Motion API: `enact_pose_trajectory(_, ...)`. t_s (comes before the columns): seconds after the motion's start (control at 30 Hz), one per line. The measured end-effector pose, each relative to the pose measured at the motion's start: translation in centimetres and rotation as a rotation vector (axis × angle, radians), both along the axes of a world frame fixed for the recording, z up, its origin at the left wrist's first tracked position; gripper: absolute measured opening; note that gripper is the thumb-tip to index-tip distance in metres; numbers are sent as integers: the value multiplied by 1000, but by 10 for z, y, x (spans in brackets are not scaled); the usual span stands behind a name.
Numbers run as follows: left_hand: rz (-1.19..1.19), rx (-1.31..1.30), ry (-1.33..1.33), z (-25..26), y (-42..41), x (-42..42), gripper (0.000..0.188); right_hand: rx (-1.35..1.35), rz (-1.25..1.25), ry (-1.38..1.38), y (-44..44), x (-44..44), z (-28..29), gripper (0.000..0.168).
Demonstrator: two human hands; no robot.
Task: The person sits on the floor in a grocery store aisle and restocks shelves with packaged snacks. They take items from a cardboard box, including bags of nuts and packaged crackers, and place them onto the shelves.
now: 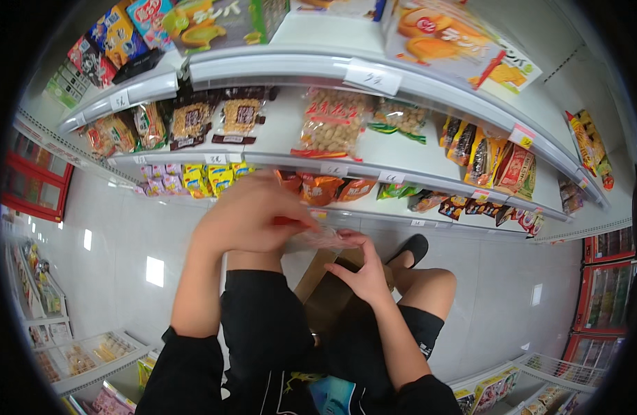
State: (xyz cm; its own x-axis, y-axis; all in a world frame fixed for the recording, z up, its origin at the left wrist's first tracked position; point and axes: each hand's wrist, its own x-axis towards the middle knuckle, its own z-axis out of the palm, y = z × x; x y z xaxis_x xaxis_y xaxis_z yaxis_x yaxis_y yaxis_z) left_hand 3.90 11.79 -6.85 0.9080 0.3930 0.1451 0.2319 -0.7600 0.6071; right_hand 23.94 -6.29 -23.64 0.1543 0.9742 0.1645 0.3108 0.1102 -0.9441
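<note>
My left hand (256,212) is motion-blurred in front of the lower shelf. Its fingers are pinched at one end of a crinkled clear plastic piece (322,239), perhaps a bag or wrapper. The thumb and fingers of my right hand (369,272) are curved, with the fingertips at the plastic's other end. A small reddish patch shows under the left fingers; what it is cannot be made out. Below both hands, an open cardboard box (310,282) stands between my legs, its inside dark. Bagged peanuts (331,124) lie on the shelf ahead.
Curved shelf edges (292,65) with price tags cross in front of me. Snack boxes (443,36) stand above; orange snack bags (321,189) and yellow packets (209,179) lie on the bottom tier. Red-framed coolers (606,290) and display racks (85,358) stand around the tiled floor (126,244).
</note>
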Motion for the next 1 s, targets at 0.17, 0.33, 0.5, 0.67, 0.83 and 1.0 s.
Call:
enact_pose_trajectory(0.17, -16, 298, -106, -11, 7, 38, 39, -321, -83, 194, 29, -7, -27, 47)
enact_pose_trajectory(0.33, 471, 444, -311, -65, 50, 33, 75, -95, -323, 503, 119, 23, 13, 42)
enact_pose_trajectory(0.5, 587, 131, -142, -165, 109, 40, 85, -305, -275, 289, 231, 76, 22, 58)
enact_pose_trajectory(0.67, 717, 44, -60, -201, 130, 71, 81, -160, -185, 97, 270, 104, -9, 57)
enact_pose_trajectory(0.83, 889, 101, 77, -200, 156, 108, 75, -202, -198, -27, 293, 118, -16, 56)
enact_pose_trajectory(1.0, 771, 34, 176, -185, 138, 78, 72, -70, -232, -156, 258, 109, -36, 79)
